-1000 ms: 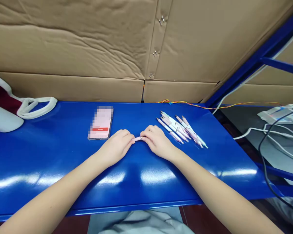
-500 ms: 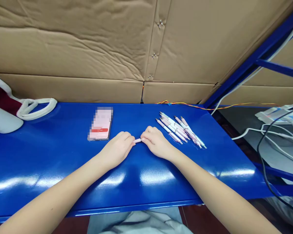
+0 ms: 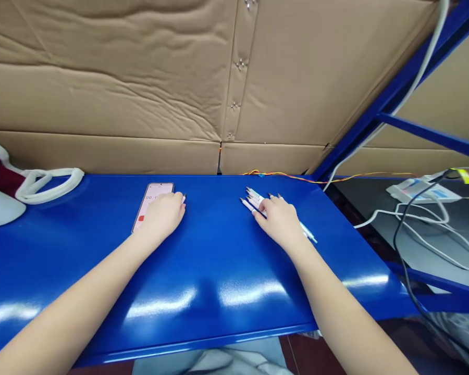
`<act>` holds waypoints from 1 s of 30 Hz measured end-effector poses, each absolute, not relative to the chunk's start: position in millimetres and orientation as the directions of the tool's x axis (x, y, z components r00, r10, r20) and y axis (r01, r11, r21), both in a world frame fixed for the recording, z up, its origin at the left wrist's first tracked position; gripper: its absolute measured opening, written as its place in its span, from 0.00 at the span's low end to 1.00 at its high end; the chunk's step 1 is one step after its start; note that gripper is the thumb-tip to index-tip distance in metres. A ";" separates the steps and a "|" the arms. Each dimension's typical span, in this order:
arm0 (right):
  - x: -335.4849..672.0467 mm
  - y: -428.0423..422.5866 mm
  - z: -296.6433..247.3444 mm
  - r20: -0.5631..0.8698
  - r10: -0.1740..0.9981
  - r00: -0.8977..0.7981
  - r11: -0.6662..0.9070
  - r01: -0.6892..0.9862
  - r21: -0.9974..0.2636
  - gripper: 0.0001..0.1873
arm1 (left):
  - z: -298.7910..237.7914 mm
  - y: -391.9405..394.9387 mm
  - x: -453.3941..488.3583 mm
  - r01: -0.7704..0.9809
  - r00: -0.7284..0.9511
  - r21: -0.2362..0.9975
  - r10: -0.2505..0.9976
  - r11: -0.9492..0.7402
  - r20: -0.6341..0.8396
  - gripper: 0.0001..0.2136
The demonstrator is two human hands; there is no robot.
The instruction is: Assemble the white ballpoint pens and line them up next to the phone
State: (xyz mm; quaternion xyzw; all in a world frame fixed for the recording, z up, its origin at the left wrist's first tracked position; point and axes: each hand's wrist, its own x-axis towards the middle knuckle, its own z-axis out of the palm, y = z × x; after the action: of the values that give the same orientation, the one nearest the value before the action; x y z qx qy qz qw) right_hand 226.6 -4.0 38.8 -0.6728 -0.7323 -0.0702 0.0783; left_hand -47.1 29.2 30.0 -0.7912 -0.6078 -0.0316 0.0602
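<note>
My left hand (image 3: 166, 211) is closed at the right side of a phone (image 3: 153, 190) with a lit timer screen, covering part of it. A short dark-tipped end of a pen (image 3: 184, 198) pokes out past its fingers; the rest of that pen is hidden. My right hand (image 3: 279, 219) lies over a loose bunch of pale pink and white pens (image 3: 248, 205), its thumb apart from the bent fingers. The pens' dark tips point to the back left, and their light ends (image 3: 308, 233) show beyond the hand. Whether the fingertips grip any of them is hidden.
The blue tabletop (image 3: 211, 250) meets a cardboard wall (image 3: 160, 104) at the back. A white-trimmed strap (image 3: 50, 187) lies at the left. Thin coloured wires (image 3: 285, 175) run along the back edge. A blue metal frame (image 3: 359, 99) and white cables (image 3: 433, 219) stand at the right.
My hands, which both held one pen at the middle, have moved apart. The left went left to the phone with the pen; the right went right onto the bunch. The camera view has shifted slightly.
</note>
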 end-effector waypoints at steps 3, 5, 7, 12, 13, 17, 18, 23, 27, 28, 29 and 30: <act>226.9 -2.7 36.0 0.175 0.976 -0.127 0.112 0.989 0.094 0.11 | 30.2 32.9 -49.4 0.975 0.204 -0.120 0.965 -0.186 0.166 0.16; 223.5 -3.0 35.7 0.165 0.976 -0.139 0.123 0.987 0.103 0.11 | 29.5 31.6 -48.6 0.984 0.150 -0.121 0.973 -0.130 0.177 0.17; 220.6 -3.3 36.0 0.161 0.977 -0.140 0.128 0.988 0.083 0.11 | 29.6 29.5 -46.2 0.991 0.097 -0.104 0.984 -0.083 0.146 0.17; 218.9 -3.4 33.7 0.169 0.972 -0.165 0.165 0.986 0.011 0.10 | 31.3 27.6 -45.7 0.994 0.102 -0.036 0.989 -0.099 0.111 0.14; 218.9 -3.5 33.0 0.176 0.970 -0.167 0.171 0.985 -0.003 0.10 | 31.3 27.9 -48.1 0.994 0.107 -0.027 0.988 -0.105 0.115 0.14; 217.9 -4.2 33.5 0.210 0.964 -0.163 0.187 0.978 -0.095 0.10 | 34.0 27.6 -59.9 0.992 0.117 0.027 0.988 -0.120 0.097 0.14; 216.5 -5.0 34.4 0.214 0.966 -0.146 0.181 0.971 -0.155 0.10 | 36.2 25.8 -60.7 0.990 0.123 0.050 0.987 -0.128 0.103 0.14; 193.5 -19.0 37.8 -0.059 0.997 -0.042 -0.026 0.545 -0.838 0.07 | 49.4 -0.8 -37.1 0.858 0.221 0.424 0.953 -0.291 0.208 0.16; 164.0 -36.0 30.2 -0.167 0.937 -0.308 -0.144 0.097 -0.985 0.10 | 44.5 -28.3 -9.5 0.408 0.402 0.877 0.912 -0.254 0.078 0.13; 158.5 -39.0 27.6 -0.185 0.924 -0.335 -0.169 0.078 -0.983 0.11 | 41.5 -32.5 -6.1 0.344 0.425 0.917 0.904 -0.201 0.039 0.12; 154.3 -41.1 25.4 -0.207 0.911 -0.356 -0.194 0.071 -0.978 0.12 | 38.8 -35.5 -4.5 0.330 0.397 0.931 0.917 -0.160 0.017 0.11; 151.6 -42.3 23.9 -0.233 0.897 -0.375 -0.221 0.075 -0.972 0.12 | 36.5 -37.3 -4.3 0.337 0.376 0.935 0.926 -0.114 -0.023 0.11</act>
State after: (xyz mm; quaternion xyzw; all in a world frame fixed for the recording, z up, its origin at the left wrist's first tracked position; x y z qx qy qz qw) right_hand 151.6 -42.3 23.9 -0.4559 -0.5334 0.6347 0.3237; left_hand -4.3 -37.3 36.5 -0.6791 -0.4650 -0.3092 -0.4765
